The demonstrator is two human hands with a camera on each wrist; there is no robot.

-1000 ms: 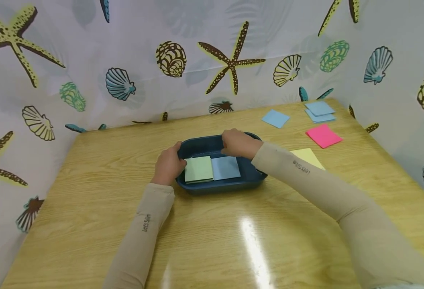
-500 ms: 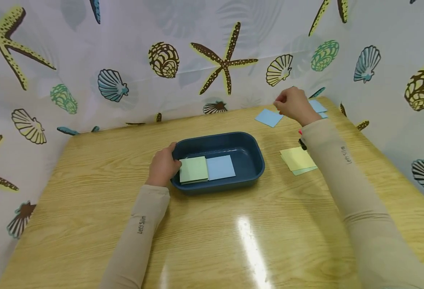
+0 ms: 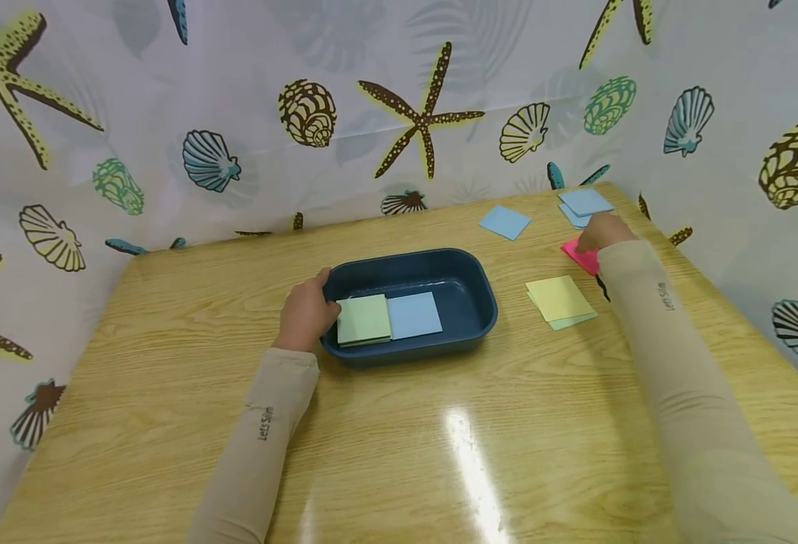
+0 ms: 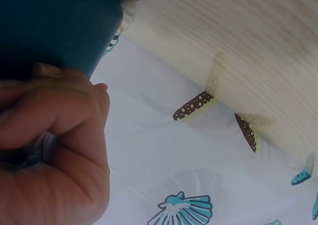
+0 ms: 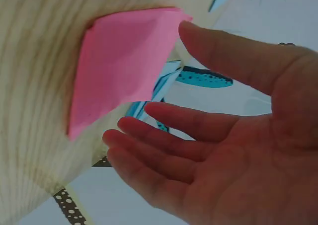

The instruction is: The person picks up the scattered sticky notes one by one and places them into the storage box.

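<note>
My left hand [image 3: 304, 313] grips the left end of a dark blue oblong tray [image 3: 409, 353], thumb over the rim; the left wrist view shows the fingers curled against its wall. Inside the tray, a stack of pale green sticky notes [image 3: 363, 319] lies beside light blue sticky notes [image 3: 415, 315]. On the right side of the table, my right hand [image 3: 606, 230] is at the pink sticky notes [image 3: 578, 255], partly covering them. In the right wrist view its thumb and fingers are extended and apart, with the tips at the edges of the pink sheets [image 5: 119, 66].
Yellow sticky notes [image 3: 560, 297] overlap a pale green one [image 3: 572, 323] between the tray and my right forearm. A blue sticky note [image 3: 505, 222] lies behind, and more blue notes [image 3: 586, 201] are at the back right corner. A shell-patterned curtain [image 3: 249, 91] borders the table.
My right hand has left the tray, swung up over the back right, then come down to the pink notes. My left hand keeps its grip on the tray.
</note>
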